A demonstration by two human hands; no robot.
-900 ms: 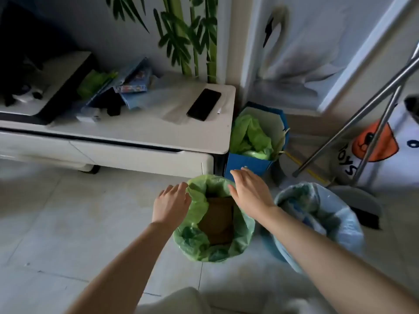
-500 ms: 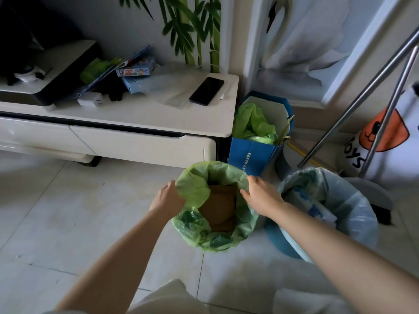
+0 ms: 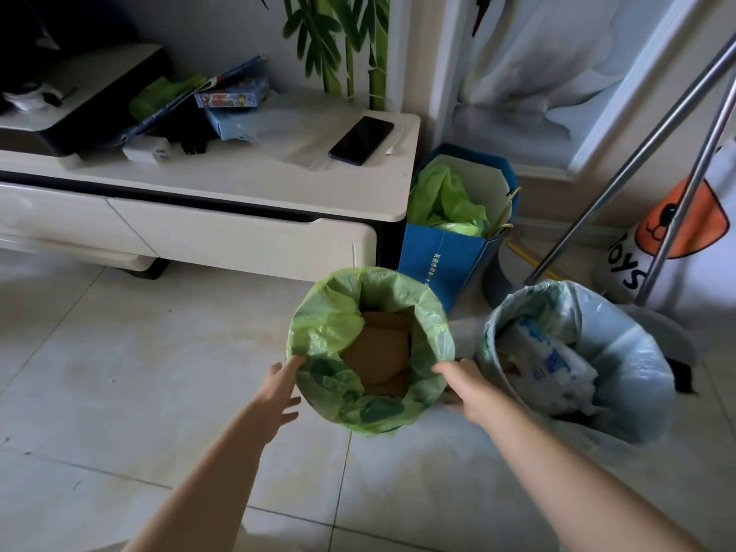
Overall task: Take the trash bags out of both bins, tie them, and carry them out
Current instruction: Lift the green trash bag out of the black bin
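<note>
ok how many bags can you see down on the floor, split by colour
green trash bag, lining the bin between the hands: 1
pale blue trash bag, lining the bin on the right: 1
blue paper bag, by the cabinet: 1
white printed bag, behind the metal poles: 1
total: 4

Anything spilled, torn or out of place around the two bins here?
Nothing stands out. The green bag and pale blue bag sit folded over their rims, trash inside, no spill on the floor.
</note>
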